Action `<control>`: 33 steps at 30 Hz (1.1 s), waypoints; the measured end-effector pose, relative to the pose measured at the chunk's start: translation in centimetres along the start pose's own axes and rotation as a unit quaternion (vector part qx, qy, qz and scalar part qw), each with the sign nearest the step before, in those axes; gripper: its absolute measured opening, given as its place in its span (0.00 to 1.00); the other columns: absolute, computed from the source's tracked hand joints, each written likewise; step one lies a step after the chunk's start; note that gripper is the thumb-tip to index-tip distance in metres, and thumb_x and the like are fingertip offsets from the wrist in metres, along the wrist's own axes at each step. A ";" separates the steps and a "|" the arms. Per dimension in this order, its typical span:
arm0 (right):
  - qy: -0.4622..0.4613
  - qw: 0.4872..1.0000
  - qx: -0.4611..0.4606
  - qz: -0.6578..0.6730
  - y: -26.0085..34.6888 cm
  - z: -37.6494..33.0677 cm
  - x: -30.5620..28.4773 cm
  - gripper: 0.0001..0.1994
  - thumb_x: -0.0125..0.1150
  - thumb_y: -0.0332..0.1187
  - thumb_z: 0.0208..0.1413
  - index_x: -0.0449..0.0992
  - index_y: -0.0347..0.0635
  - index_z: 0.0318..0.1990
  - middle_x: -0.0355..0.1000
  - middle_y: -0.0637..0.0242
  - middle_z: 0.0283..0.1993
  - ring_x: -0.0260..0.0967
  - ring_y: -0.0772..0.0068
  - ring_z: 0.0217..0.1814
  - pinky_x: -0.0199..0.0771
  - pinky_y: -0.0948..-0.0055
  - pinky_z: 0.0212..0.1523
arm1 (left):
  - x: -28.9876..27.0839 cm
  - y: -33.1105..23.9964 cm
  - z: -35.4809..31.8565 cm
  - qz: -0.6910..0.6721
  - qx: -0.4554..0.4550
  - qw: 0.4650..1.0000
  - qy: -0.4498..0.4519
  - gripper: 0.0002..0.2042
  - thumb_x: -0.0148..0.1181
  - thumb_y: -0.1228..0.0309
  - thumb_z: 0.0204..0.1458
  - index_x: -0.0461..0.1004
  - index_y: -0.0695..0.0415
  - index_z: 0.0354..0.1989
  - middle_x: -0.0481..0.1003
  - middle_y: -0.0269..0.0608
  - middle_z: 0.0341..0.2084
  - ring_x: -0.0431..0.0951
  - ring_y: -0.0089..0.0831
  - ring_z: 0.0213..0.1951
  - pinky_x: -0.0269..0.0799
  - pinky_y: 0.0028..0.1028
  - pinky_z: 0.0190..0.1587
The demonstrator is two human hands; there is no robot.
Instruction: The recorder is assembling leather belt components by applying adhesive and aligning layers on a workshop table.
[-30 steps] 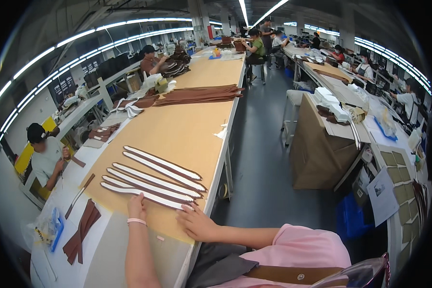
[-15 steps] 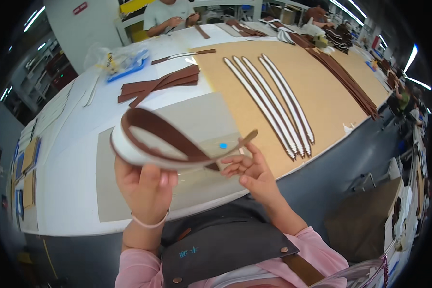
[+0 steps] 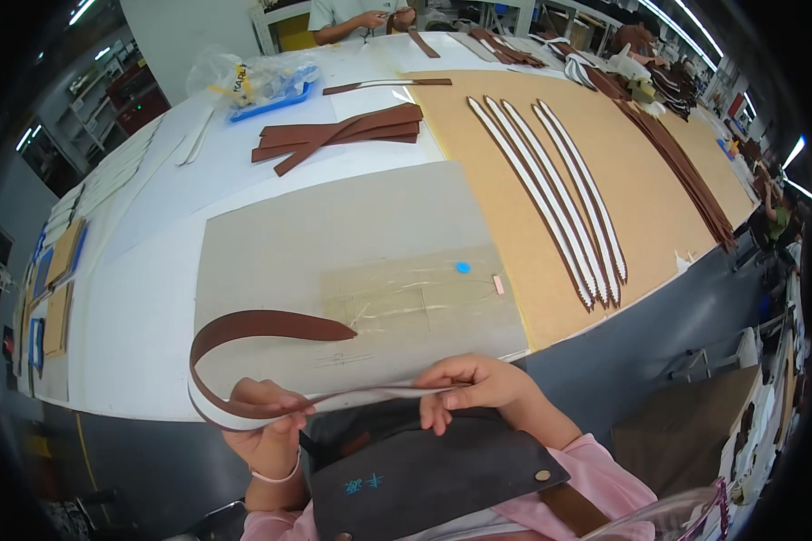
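A brown leather strap (image 3: 280,325) with a white back curls in a loop at the near edge of the table. Close to that loop, my left hand (image 3: 266,417) is closed on the strap, thumb on top. My right hand (image 3: 474,386) pinches the strap's other end between thumb and fingers, so that stretch runs nearly straight between both hands. The pointed far end of the loop hangs over a grey mat (image 3: 280,243). On the mat are a patch of clear film (image 3: 388,302), a blue dot (image 3: 463,268) and a small pink piece (image 3: 498,285).
Brown strips (image 3: 343,137) lie crossed beyond the mat. Several white-and-brown straps (image 3: 559,203) rest on tan board to the right, with a brown bundle (image 3: 681,176) farther over. A blue tray (image 3: 271,106) holds plastic bags. Across the table, a person's hands (image 3: 374,20) hold a strip.
Both hands have come down and nearer to me with the strap. The right hand, whose fingers were spread beside the strap's end, now pinches it. The loop has swung lower.
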State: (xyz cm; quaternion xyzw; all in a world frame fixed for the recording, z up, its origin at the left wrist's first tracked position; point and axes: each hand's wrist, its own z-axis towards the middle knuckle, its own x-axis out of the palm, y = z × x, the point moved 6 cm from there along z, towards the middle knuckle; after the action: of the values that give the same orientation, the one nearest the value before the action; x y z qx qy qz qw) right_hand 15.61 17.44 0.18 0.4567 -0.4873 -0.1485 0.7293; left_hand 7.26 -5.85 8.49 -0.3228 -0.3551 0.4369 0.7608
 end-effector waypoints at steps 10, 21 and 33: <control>0.009 0.912 0.120 -0.393 3.8 -1.9 0.0 0.11 0.59 0.29 0.64 0.79 0.28 0.46 0.80 0.59 0.37 0.75 0.74 0.31 0.74 0.75 0.35 | -3.2 -1.6 3.2 -0.249 0.034 0.958 0.135 0.54 0.63 0.40 0.53 0.38 0.60 0.75 0.67 0.51 0.64 0.70 0.45 0.61 0.69 0.49 0.62; -0.509 0.791 -0.172 -0.293 6.0 -6.1 -11.2 0.07 0.65 0.33 0.61 0.78 0.38 0.38 0.69 0.76 0.28 0.58 0.86 0.29 0.55 0.83 0.33 | -15.7 7.0 3.1 0.086 -0.172 0.974 -0.117 0.21 0.51 0.61 0.67 0.74 0.66 0.58 0.73 0.48 0.59 0.69 0.38 0.63 0.58 0.32 0.66; -0.583 0.650 -0.075 -0.483 3.0 -5.6 -11.0 0.11 0.63 0.37 0.64 0.77 0.37 0.41 0.67 0.78 0.28 0.54 0.89 0.28 0.53 0.84 0.29 | -18.2 7.9 0.6 0.584 -0.132 0.801 -0.026 0.22 0.56 0.54 0.60 0.78 0.53 0.56 0.76 0.53 0.54 0.67 0.48 0.64 0.47 0.47 0.67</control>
State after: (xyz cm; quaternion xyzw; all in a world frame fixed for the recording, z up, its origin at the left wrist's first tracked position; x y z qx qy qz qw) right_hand 14.37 29.29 -4.33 0.3909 -0.5099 -0.7510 0.1522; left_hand -3.27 -18.80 -2.20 -0.5544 -0.1734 0.7559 0.3020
